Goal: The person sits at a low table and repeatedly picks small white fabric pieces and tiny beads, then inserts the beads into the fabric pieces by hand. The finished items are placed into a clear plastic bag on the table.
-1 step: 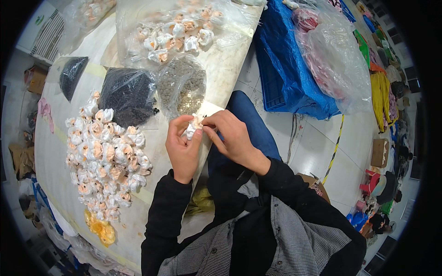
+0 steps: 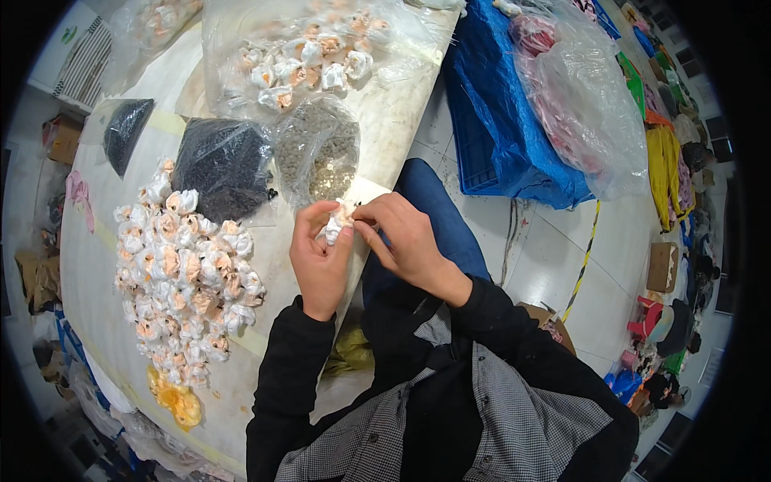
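Between my hands is a small puffy white-and-peach fabric piece (image 2: 334,228), held above the table's near edge. My left hand (image 2: 318,261) is closed around it with thumb and fingers, supporting it from the left. From the right, my right hand (image 2: 405,237) pinches at its upper side; a tiny dark bit shows there, too small to name. A large heap of similar fabric pieces (image 2: 189,273) lies to the left on the table. Just beyond my hands are a clear bag of tiny black pieces (image 2: 221,161) and a clear bag of small grey and yellowish pieces (image 2: 321,149).
Farther back, a clear plastic bag of fabric pieces (image 2: 309,64) lies on the pale table (image 2: 401,112). A smaller bag of black pieces (image 2: 127,132) and a yellow bundle (image 2: 174,399) are on the left. Right of the table stands a blue crate with blue sheeting (image 2: 498,120).
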